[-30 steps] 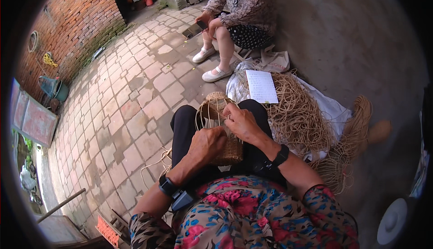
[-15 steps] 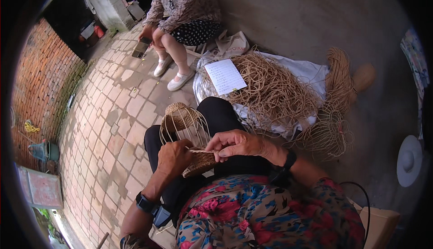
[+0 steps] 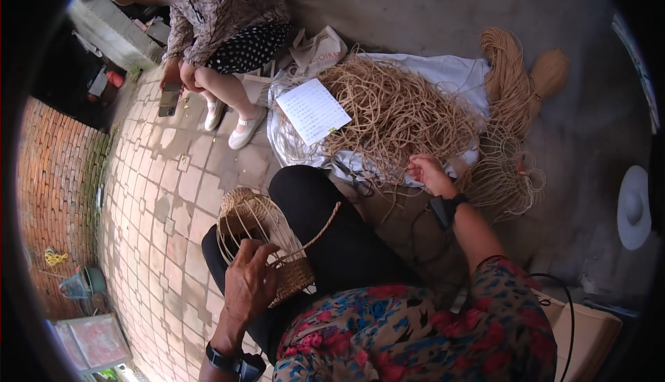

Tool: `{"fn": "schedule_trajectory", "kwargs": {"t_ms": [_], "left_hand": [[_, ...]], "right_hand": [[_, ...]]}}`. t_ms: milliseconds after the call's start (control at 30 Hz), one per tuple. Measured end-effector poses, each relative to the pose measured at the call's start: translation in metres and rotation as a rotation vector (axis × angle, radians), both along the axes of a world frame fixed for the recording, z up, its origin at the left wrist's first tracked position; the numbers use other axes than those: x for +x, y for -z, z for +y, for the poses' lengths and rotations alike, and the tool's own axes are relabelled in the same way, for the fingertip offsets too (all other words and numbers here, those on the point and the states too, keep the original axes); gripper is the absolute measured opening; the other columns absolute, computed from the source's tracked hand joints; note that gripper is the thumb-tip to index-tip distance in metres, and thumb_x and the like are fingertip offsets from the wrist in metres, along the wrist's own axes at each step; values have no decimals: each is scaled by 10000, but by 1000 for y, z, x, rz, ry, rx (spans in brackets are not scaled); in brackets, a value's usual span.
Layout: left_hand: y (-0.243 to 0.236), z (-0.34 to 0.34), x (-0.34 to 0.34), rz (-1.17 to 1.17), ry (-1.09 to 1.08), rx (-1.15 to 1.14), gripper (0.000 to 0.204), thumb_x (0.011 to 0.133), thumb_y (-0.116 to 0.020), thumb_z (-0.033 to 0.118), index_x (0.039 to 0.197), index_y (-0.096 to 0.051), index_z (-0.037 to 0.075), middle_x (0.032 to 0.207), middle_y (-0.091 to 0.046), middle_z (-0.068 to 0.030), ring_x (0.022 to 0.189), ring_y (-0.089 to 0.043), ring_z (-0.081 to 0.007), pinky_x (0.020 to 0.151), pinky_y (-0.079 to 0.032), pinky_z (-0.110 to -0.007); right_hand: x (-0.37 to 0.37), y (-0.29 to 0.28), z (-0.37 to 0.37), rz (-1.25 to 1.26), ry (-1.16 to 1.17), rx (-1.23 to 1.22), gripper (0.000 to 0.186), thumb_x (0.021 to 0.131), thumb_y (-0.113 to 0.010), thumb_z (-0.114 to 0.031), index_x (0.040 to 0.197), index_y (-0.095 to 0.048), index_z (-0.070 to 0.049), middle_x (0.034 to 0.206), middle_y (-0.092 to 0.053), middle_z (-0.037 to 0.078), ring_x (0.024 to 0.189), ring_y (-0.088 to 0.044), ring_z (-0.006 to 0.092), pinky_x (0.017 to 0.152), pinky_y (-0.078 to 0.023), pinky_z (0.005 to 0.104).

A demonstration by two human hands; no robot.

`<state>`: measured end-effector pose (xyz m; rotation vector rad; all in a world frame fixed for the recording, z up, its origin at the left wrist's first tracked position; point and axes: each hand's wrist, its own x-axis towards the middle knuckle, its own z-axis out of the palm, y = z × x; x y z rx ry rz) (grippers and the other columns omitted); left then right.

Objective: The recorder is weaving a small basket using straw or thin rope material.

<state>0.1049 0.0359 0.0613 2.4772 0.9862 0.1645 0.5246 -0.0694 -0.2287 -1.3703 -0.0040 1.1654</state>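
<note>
My left hand (image 3: 253,268) grips the partly woven basket (image 3: 289,278) on my lap, its fingers curled at the woven band. The basket has bare upright strands and a round woven part at the far end; a short twisted cord (image 3: 322,226) sticks out to the right. My right hand (image 3: 422,171) is stretched to the near edge of a tangled pile of tan cord (image 3: 388,105), its fingers pinched on a strand. The pile lies on a white sheet (image 3: 457,70), with a sheet of paper (image 3: 312,112) on top.
A seated person (image 3: 235,8) holds a phone (image 3: 168,99) at the upper left, beside a cloth bag (image 3: 318,49). Cord bundles (image 3: 506,63) and wire loops (image 3: 506,174) lie right of the pile. A white hat-shaped object (image 3: 634,209) is at far right; a brick wall (image 3: 59,181) at left.
My right hand has left the basket and moved forward and right to the cord pile. My left hand stays at the basket, now lower-left in view. The view has turned.
</note>
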Motion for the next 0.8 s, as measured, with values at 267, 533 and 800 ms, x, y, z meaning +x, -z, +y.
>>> {"fn": "schedule_trajectory", "kwargs": {"t_ms": [267, 533, 800], "left_hand": [[0, 25, 19, 167, 103, -110, 158, 704, -624, -20, 853, -631, 33, 756, -582, -115, 716, -627, -299, 626, -504, -376], [11, 33, 12, 77, -2, -279, 166, 653, -639, -43, 795, -580, 23, 702, -500, -115, 640, -570, -295, 560, -454, -379], [-3, 27, 4, -17, 151, -221, 160, 684, -661, -5, 830, -599, 20, 789, -566, -119, 692, -599, -292, 623, -491, -376]], "right_hand": [[6, 96, 69, -207, -286, -57, 363, 850, -624, -200, 1180, -521, -90, 911, -529, 64, 673, -528, 154, 561, -473, 315], [-17, 107, 99, -1, -83, 146, 346, 852, -614, -137, 1176, -514, -67, 974, -594, 109, 769, -616, 175, 629, -518, 313], [-4, -68, 92, -232, -213, 318, 344, 946, -546, -353, 1113, -588, -55, 767, -593, 3, 589, -544, 31, 495, -422, 174]]}}
